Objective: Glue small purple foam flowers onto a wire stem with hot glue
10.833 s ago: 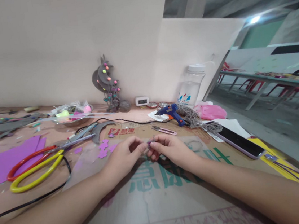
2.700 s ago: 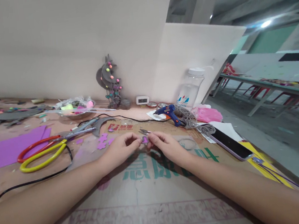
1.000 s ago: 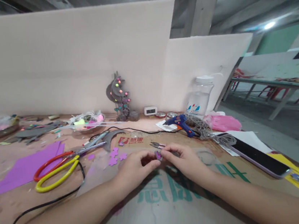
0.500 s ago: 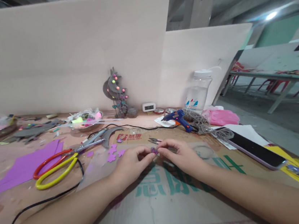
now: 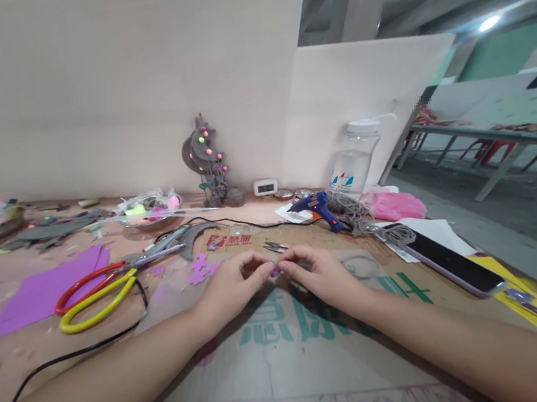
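Head view: left hand (image 5: 239,283) and right hand (image 5: 318,278), thumb and fingertips together, pinch a small purple piece (image 5: 276,270) between them; it sits above the printed cardboard (image 5: 279,369).

The left hand (image 5: 240,283) and right hand (image 5: 314,276) pinch a small purple piece (image 5: 276,270).

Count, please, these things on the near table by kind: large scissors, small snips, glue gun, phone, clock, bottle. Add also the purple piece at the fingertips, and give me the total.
Large scissors: 1
Small snips: 1
Glue gun: 1
Phone: 1
Clock: 1
Bottle: 1
Purple piece at the fingertips: 1
Total: 7
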`<act>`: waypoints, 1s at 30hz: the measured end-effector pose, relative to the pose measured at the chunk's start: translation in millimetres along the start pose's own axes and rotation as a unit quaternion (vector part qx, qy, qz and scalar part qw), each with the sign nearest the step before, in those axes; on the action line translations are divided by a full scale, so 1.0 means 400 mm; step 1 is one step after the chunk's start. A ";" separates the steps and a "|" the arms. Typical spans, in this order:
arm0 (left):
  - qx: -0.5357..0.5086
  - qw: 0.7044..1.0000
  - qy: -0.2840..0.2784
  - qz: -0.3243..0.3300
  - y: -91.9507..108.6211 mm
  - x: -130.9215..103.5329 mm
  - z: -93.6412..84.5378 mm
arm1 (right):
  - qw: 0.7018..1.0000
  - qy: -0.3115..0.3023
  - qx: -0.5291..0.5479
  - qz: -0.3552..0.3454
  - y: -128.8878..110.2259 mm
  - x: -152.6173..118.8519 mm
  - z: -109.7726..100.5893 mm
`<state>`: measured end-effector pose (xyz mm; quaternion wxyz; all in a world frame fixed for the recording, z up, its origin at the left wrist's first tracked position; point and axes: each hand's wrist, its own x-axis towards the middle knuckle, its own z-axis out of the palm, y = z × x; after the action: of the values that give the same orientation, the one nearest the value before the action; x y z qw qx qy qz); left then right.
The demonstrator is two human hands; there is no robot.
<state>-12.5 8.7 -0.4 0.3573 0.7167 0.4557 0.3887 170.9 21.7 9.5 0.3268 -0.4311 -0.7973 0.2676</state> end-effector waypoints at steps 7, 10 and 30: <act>0.021 1.000 -0.008 -0.011 0.000 0.002 -0.001 | 1.000 -0.010 0.009 0.001 0.003 -0.001 0.001; 0.025 1.000 -0.003 -0.007 -0.003 0.003 -0.002 | 0.999 -0.023 0.034 0.011 -0.002 -0.003 -0.002; -0.027 0.999 -0.020 0.002 -0.012 0.007 -0.001 | 0.995 -0.029 0.092 0.032 -0.005 -0.004 -0.007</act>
<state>-13.8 12.9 -3.8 0.3848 0.7152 0.4366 0.3871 172.6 19.8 12.1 0.3335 -0.4161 -0.7643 0.3627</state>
